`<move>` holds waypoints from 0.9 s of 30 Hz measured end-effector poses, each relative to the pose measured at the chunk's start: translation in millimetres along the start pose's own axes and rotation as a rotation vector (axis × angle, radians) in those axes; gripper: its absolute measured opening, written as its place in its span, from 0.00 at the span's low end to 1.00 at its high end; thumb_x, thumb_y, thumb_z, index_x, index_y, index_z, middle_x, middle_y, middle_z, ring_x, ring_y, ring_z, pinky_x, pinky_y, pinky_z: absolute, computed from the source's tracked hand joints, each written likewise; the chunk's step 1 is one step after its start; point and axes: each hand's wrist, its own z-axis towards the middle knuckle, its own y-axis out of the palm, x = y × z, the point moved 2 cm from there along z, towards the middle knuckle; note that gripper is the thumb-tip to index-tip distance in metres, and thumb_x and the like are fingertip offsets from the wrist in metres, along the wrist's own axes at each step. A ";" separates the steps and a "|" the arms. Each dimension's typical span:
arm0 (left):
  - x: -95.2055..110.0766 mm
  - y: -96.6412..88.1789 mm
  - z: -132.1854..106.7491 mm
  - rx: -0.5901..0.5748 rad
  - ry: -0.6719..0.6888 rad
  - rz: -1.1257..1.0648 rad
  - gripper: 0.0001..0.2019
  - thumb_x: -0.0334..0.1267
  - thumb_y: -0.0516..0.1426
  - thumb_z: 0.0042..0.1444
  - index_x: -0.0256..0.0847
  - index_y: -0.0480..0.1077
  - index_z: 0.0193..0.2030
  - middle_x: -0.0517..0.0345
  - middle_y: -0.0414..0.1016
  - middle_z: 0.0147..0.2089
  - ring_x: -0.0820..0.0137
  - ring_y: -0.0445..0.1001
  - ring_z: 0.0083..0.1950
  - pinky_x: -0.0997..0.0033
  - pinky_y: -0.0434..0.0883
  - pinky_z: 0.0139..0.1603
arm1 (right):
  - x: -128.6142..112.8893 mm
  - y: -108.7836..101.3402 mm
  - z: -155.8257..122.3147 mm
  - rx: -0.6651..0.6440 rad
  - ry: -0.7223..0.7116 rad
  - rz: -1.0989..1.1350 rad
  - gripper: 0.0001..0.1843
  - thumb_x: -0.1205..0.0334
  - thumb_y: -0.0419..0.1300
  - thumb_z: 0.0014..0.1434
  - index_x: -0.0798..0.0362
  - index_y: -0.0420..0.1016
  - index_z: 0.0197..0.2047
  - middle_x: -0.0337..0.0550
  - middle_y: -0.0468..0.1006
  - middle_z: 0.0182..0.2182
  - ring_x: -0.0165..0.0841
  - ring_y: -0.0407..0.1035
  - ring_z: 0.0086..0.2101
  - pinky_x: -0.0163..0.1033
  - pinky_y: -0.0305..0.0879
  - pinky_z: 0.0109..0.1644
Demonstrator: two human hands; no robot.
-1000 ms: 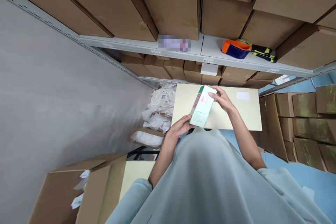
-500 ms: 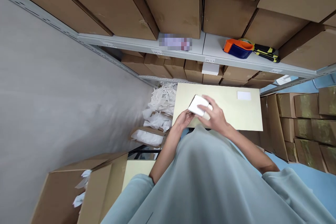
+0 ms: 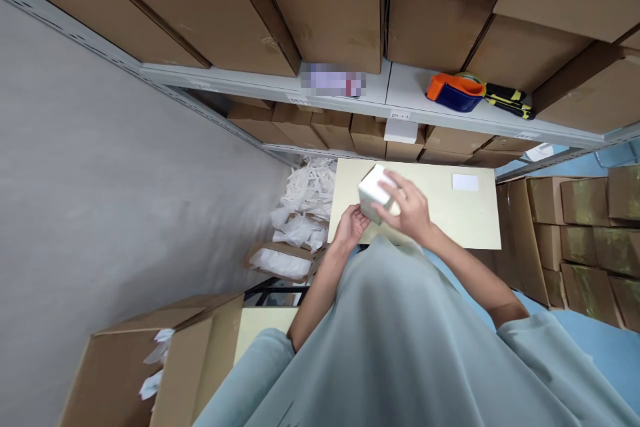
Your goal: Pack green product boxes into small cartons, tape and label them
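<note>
A small white box point(image 3: 371, 207) is held up over the pale yellow tabletop point(image 3: 440, 220), tilted so that its top and one side show. My left hand point(image 3: 352, 223) grips its lower left edge, with the fingertips partly hidden by the box. From the right, my right hand point(image 3: 411, 208) has its fingers and thumb curved around the top and right side of the same box. Further right on the tabletop lies a flat white card or paper point(image 3: 465, 182).
Above the table runs a grey shelf point(image 3: 280, 85) with cardboard boxes point(image 3: 325, 17), a tape dispenser point(image 3: 455, 93) and yellow-black cutters point(image 3: 507, 100). White plastic bags point(image 3: 307, 193) pile up left of the table. Stacked cartons point(image 3: 585, 240) stand right; an open carton point(image 3: 120, 373) sits lower left.
The white box has been turned and raised slightly, so more of its side shows. Both hands have shifted a little with it and stay on the box.
</note>
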 end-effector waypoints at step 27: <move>3.8 -72.3 56.0 0.311 0.464 0.181 0.18 0.30 0.71 0.57 0.41 0.81 0.54 0.49 0.84 0.52 0.58 0.82 0.63 0.59 0.77 0.69 | 124.6 143.0 6.4 -0.191 1.394 0.510 0.13 0.49 0.67 0.69 0.47 0.72 0.47 0.40 0.82 0.43 0.34 0.80 0.43 0.40 0.84 0.51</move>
